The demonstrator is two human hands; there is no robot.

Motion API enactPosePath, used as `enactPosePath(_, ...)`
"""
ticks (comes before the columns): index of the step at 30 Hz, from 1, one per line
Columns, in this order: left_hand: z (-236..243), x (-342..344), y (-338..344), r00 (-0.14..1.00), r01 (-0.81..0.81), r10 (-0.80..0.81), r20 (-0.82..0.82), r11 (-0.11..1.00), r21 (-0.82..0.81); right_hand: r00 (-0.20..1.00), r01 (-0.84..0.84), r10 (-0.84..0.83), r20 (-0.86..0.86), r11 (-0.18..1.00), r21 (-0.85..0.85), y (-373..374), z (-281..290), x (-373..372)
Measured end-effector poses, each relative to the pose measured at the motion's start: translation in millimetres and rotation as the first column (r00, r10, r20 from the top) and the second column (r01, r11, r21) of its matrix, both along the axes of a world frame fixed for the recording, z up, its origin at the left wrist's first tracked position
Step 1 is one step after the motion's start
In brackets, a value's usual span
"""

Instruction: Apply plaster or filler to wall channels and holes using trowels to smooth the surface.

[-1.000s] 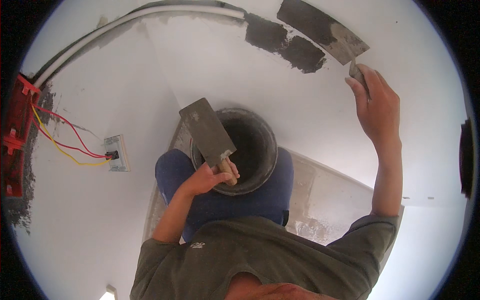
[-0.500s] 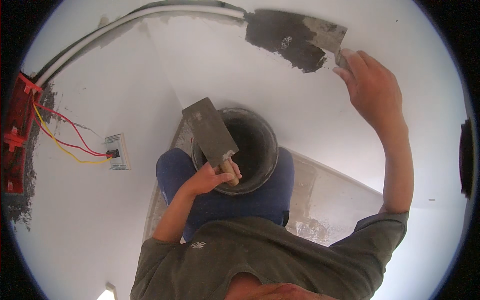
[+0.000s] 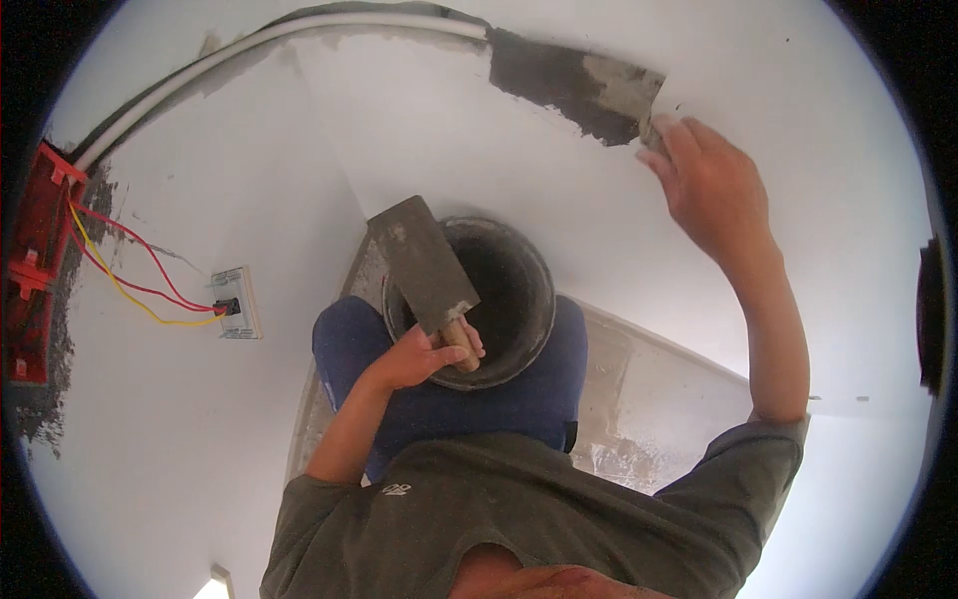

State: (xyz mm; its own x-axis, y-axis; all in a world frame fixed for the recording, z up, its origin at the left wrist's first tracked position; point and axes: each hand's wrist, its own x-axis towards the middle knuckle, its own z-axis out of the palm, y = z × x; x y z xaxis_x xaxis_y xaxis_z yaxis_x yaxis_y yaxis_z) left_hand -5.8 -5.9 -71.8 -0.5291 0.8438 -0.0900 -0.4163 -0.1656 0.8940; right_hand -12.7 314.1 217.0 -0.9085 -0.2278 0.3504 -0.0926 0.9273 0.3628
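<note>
Right hand [image 3: 714, 190] on trowel [image 3: 624, 90]

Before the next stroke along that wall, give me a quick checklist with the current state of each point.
1. Right hand has a grip on the trowel: ok, blade flat on the wall.
2. Grey plaster patch reaches the white conduit: ok, they meet.
3. Left hand holds the loaded hawk trowel by its wooden handle: ok.
4. Bucket stands below it: ok.
5. Loose red and yellow wires between red box and socket are live: cannot tell.
</note>
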Motion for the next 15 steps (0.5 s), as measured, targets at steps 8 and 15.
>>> enactPosePath(8, 1.5, 1.6, -1.7, 1.000, -0.004, 0.004, 0.004, 0.998, -0.055, 0.959, -0.095, 0.072, -0.274, 0.993, -0.069, 31.8, 19.4, 7.4)
enactPosePath(15, 5.1, -0.2, -2.0, 1.000, -0.002, 0.003, 0.012, 0.999, -0.053, 0.990, 0.021, -0.032, -0.135, 0.996, -0.086, 29.3, -2.6, 17.4)
